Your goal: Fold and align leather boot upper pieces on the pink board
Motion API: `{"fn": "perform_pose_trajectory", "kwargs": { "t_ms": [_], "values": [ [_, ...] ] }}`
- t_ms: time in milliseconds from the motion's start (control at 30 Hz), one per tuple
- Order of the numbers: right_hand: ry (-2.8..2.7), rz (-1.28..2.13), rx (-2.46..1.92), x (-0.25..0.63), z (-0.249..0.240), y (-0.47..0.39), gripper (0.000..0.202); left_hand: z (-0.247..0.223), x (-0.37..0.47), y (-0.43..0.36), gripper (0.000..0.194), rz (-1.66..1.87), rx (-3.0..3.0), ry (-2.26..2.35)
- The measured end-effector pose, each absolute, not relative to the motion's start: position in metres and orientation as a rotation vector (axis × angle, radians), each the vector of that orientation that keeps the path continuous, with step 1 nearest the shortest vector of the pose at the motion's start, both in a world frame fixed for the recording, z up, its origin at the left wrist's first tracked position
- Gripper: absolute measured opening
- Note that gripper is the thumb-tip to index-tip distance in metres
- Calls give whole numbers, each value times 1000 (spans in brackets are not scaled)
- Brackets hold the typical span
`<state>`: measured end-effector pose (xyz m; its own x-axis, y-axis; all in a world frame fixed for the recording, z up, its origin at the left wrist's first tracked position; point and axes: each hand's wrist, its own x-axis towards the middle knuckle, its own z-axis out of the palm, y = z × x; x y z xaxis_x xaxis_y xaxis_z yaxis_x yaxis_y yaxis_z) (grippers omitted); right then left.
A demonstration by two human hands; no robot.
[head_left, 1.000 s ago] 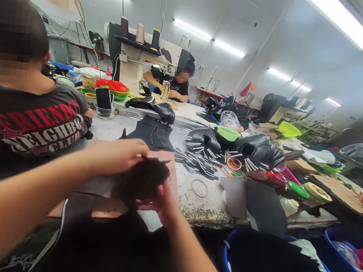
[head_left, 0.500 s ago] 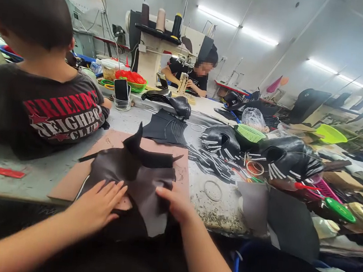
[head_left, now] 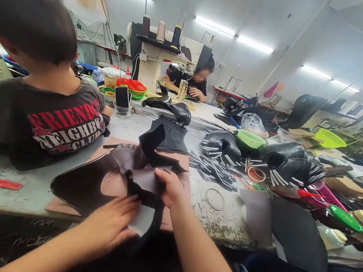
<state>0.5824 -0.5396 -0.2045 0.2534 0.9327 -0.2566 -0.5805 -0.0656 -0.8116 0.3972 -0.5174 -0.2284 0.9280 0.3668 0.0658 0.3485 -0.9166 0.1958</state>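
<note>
My right hand is closed on a dark brown leather piece, thumb on top, the other fingers mostly hidden. The piece is folded, and its black underside and a pale grey patch show near the table's front edge. My left hand, slightly blurred, has its fingers stretched out beside that patch; I cannot tell if they touch it. A wider dark brown leather piece with a curved cut-out lies flat on the pinkish board to the left.
A person in a printed shirt sits at the table's left; another person works at a sewing machine opposite. Stacked black pieces, white-tipped black strips and a ring lie ahead and right. A red strip lies left.
My right hand has lifted and folded back the leather piece, exposing its underside and grey patch. My left hand has moved right and down. The wider piece at left is now uncovered.
</note>
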Motion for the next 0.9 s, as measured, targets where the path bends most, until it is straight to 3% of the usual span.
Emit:
{"fn": "perform_pose_trajectory", "kwargs": {
  "t_ms": [100,267,400,567,667,800,900],
  "values": [
    [-520,1272,-963,572,-189,-531,34,-252,409,-520,65,125,2553,609],
    [-826,1279,-1072,569,-188,-537,32,-247,424,-503,45,268,2214,786],
    [-942,1218,-1407,587,-211,-555,27,-232,415,-504,48,434,1854,824],
    [-1141,1228,-1565,605,-224,-570,33,-236,418,-503,34,511,1559,1035],
    [-1272,1205,-1673,614,-224,-573,37,-246,424,-499,37,531,1560,1169],
    [-1352,1124,-1915,619,-227,-575,17,-250,423,-499,26,490,1745,1168],
    [-1414,1072,-1947,620,-232,-577,13,-248,421,-499,21,443,1884,1122]
  ]
}}
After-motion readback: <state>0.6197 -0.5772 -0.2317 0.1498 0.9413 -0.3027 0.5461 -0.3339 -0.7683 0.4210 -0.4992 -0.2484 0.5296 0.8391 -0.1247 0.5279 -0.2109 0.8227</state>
